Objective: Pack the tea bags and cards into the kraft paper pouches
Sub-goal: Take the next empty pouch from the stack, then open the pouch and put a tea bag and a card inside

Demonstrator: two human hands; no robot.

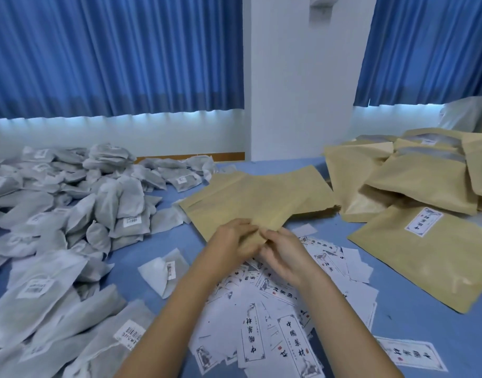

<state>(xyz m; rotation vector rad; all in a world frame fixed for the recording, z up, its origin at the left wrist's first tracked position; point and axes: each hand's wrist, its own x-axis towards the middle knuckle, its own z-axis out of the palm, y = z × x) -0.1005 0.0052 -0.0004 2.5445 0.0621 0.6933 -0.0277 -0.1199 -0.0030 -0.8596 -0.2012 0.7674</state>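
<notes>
A stack of flat kraft paper pouches point(256, 197) lies on the blue table in front of me. My left hand point(233, 240) and my right hand point(284, 253) meet at the near edge of the top pouch, and both pinch it. White printed cards point(272, 323) are scattered under my forearms. Grey-white tea bags point(70, 214) lie heaped on the left. One single tea bag point(164, 271) rests apart, just left of my left forearm.
More kraft pouches point(414, 175) are piled at the right, one labelled pouch point(425, 252) lying flat nearer me. Blue curtains and a white pillar stand behind the blue table point(414, 323). A clear plastic bag point(468, 113) sits at the far right.
</notes>
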